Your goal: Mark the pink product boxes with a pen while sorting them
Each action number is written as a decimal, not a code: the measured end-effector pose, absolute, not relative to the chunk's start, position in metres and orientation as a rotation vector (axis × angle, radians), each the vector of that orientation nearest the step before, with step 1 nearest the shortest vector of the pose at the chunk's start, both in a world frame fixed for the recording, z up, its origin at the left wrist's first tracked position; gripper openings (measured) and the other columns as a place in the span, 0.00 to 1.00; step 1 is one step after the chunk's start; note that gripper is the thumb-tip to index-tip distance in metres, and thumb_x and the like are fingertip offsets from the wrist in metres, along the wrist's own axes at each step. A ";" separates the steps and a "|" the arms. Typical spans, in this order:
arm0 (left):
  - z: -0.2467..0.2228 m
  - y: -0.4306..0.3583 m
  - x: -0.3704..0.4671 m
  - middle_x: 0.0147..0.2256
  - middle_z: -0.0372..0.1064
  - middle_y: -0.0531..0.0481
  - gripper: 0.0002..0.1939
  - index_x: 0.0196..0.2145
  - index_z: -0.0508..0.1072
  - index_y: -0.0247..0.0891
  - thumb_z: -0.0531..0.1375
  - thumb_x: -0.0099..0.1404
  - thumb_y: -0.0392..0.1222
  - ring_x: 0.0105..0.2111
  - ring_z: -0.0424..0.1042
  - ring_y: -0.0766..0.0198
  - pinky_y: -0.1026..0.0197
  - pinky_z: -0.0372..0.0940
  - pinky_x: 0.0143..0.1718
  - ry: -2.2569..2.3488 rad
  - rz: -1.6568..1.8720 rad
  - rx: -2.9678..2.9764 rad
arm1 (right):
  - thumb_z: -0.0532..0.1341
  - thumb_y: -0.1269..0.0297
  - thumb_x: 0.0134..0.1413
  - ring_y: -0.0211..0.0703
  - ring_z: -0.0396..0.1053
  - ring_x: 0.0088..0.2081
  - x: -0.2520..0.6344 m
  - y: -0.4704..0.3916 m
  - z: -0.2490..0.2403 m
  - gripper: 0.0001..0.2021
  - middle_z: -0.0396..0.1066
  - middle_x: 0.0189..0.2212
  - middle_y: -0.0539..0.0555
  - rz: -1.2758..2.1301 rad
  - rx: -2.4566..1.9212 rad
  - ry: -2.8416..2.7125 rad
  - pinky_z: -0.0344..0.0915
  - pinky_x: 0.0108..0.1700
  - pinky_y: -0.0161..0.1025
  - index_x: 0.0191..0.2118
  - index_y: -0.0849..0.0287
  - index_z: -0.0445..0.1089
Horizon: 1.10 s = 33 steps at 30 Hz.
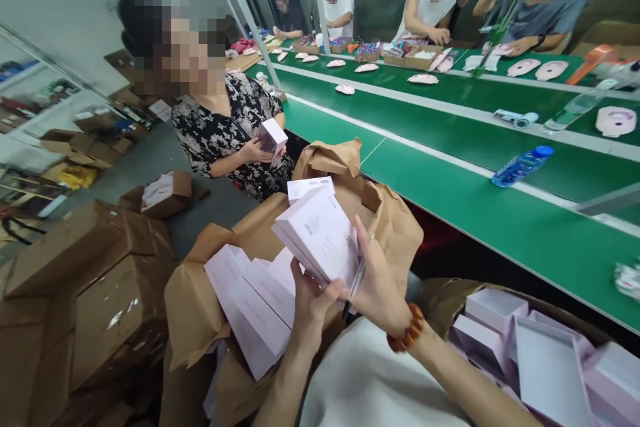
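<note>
Together, left hand and right hand, part-closed, grip pale box; right also pinches pen.

A blue bottle is closer to the near edge of the green tabletop than a clear bottle. Toward the far edge lie pink rounded pieces and an orange object; co-workers line that edge.

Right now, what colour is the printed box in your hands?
The printed box is pale pinkish white, best seen in the head view.
</note>
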<state>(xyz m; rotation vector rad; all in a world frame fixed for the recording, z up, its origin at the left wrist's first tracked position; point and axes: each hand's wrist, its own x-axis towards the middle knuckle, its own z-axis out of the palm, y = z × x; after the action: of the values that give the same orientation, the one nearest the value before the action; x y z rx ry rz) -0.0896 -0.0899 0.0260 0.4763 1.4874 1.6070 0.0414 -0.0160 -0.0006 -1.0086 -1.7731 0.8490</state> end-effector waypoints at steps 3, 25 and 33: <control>0.031 -0.085 -0.072 0.55 0.86 0.42 0.45 0.63 0.74 0.48 0.86 0.56 0.61 0.56 0.87 0.42 0.43 0.82 0.60 1.416 1.637 0.488 | 0.76 0.45 0.77 0.63 0.84 0.67 0.075 -0.042 0.013 0.38 0.81 0.72 0.64 0.865 -0.953 -1.628 0.85 0.65 0.57 0.83 0.46 0.69; 0.071 -0.097 -0.040 0.55 0.88 0.41 0.42 0.67 0.74 0.46 0.84 0.65 0.61 0.58 0.87 0.38 0.39 0.82 0.62 1.466 1.711 0.545 | 0.79 0.57 0.75 0.33 0.63 0.17 0.073 0.002 0.068 0.30 0.68 0.19 0.42 0.924 -0.909 -1.145 0.56 0.19 0.36 0.28 0.52 0.60; 0.065 -0.089 -0.034 0.56 0.88 0.39 0.39 0.66 0.73 0.47 0.83 0.67 0.60 0.57 0.87 0.38 0.36 0.82 0.61 1.456 1.729 0.529 | 0.77 0.62 0.77 0.31 0.59 0.16 0.071 0.027 0.049 0.29 0.65 0.19 0.41 0.816 -0.743 -1.306 0.52 0.19 0.36 0.27 0.53 0.60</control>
<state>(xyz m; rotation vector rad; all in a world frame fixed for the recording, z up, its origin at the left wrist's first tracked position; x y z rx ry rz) -0.0339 -0.0892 0.0651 0.5289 1.4558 1.7288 0.0709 0.0274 0.0488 -0.7427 -1.3063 0.8155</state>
